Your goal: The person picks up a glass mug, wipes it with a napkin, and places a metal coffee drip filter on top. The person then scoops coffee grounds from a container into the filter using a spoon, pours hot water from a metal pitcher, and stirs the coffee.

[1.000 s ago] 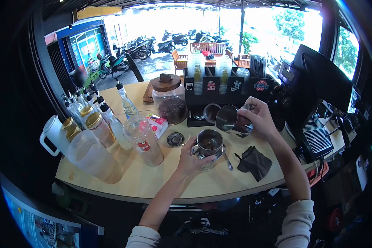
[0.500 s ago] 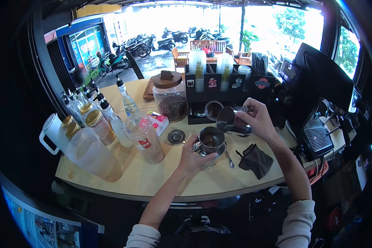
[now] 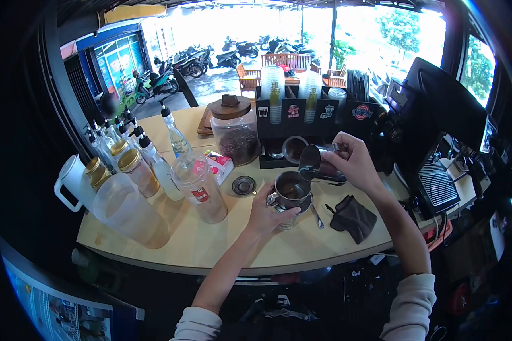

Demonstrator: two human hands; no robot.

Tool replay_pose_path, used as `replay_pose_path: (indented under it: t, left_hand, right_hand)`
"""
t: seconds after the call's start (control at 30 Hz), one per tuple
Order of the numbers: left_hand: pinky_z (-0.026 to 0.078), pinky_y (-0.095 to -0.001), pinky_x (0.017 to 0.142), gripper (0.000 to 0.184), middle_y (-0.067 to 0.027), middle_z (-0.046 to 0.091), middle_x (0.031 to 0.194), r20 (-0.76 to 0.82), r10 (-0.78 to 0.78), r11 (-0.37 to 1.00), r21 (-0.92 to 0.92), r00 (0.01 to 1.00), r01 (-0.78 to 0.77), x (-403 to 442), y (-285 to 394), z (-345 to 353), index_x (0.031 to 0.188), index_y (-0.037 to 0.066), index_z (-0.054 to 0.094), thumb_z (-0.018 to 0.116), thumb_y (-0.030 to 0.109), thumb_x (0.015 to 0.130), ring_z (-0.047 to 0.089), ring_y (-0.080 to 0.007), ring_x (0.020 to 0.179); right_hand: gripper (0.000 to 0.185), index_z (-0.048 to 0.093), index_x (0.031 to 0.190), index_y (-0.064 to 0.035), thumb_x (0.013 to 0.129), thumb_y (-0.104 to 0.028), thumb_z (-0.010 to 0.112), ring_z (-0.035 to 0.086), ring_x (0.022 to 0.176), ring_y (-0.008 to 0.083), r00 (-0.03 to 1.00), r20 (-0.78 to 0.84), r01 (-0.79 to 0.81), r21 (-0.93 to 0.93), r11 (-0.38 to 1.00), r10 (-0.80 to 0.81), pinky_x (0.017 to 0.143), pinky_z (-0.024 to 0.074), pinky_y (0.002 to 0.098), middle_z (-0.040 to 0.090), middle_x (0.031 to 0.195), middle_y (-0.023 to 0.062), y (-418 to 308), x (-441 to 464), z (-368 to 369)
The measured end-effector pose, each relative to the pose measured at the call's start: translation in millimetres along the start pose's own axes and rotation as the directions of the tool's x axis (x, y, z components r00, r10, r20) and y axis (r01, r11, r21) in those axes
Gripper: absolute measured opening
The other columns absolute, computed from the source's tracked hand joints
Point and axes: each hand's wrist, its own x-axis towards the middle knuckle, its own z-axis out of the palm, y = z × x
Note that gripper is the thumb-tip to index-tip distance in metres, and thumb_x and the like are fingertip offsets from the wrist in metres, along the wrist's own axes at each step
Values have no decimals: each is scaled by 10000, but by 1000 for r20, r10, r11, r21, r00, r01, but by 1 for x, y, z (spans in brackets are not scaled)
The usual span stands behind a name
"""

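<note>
My left hand [image 3: 265,215] is closed around the side of a metal coffee dripper [image 3: 290,196], whose wide base sits on a clear glass [image 3: 289,225]. Dark contents show inside the dripper. Above its right rim, my right hand [image 3: 355,161] grips a stainless steel pitcher [image 3: 310,161] by its handle. The pitcher leans left, mouth over the dripper; whether liquid is flowing I cannot tell. A round metal lid [image 3: 244,186] lies left of the dripper. On the right are a spoon [image 3: 317,217] and a crumpled dark cloth [image 3: 352,219].
A tall lidded plastic cup [image 3: 199,190], a large plastic pitcher [image 3: 129,210] and pump bottles [image 3: 164,173] stand at left. Behind are a wooden-lidded jar [image 3: 236,142] and a black cup rack [image 3: 293,119]. An espresso machine [image 3: 438,187] occupies the right.
The steel pitcher's mouth has dipped slightly in my right hand, staying over the dripper. My left hand keeps its hold, almost unmoved.
</note>
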Motion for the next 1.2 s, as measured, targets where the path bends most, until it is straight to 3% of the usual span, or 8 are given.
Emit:
replay_pose_path:
  t: [0.47, 0.8, 0.87, 1.0, 1.07, 1.2]
  left_hand:
    - [474, -320, 911, 651, -77, 631, 1069, 3, -27, 999, -20, 1000, 27, 0, -2, 0, 1191, 26, 528, 842, 128, 630, 607, -164, 1012]
    - [470, -319, 917, 651, -79, 626, 1075, 3, -4, 1000, 14, 1000, 4, 0, -3, -1, 1191, 22, 526, 841, 132, 631, 605, -170, 1015]
    - [470, -320, 917, 653, -79, 626, 1075, 4, 2, 1000, 20, 1000, -3, 0, -2, -1, 1192, 22, 526, 841, 133, 631, 606, -170, 1014]
    - [473, -321, 914, 661, -80, 629, 1074, 0, 6, 1000, 4, 1000, -6, 0, -3, 0, 1196, 21, 522, 843, 139, 631, 609, -170, 1012]
    - [474, -321, 913, 662, -81, 630, 1072, -4, 3, 1000, -17, 1000, -3, 0, -6, 1, 1197, 21, 521, 843, 138, 631, 610, -170, 1011]
    - [474, -320, 916, 667, -83, 629, 1074, -2, 6, 999, -47, 1000, -6, -1, -9, 1, 1200, 21, 519, 845, 138, 630, 609, -170, 1015]
  right_hand:
    - [203, 480, 764, 16, 809, -39, 670, 464, 638, -1, 998, 32, -60, 89, 994, 57, 518, 399, 198, 452, 671, -23, 3, 2, 6]
    - [197, 478, 770, 30, 813, -36, 659, 503, 677, 8, 999, 37, -32, 23, 999, 31, 535, 427, 204, 444, 673, -20, -6, 1, 8]
    - [225, 444, 733, -41, 828, -10, 645, 354, 588, -24, 999, 30, 16, -65, 998, -14, 512, 381, 159, 356, 618, -80, -9, 1, 9]
    - [234, 445, 718, -40, 811, -20, 659, 304, 582, -9, 999, 16, 34, -125, 992, -32, 497, 312, 181, 336, 612, -79, -17, -1, 8]
    - [207, 472, 770, 38, 816, -48, 655, 546, 696, 17, 999, 38, -1, -99, 995, 5, 546, 447, 212, 480, 671, 4, -18, -1, 8]
    - [209, 472, 771, 38, 812, -50, 657, 545, 689, 17, 999, 37, -1, -111, 994, 5, 543, 446, 216, 480, 668, 7, -21, -1, 8]
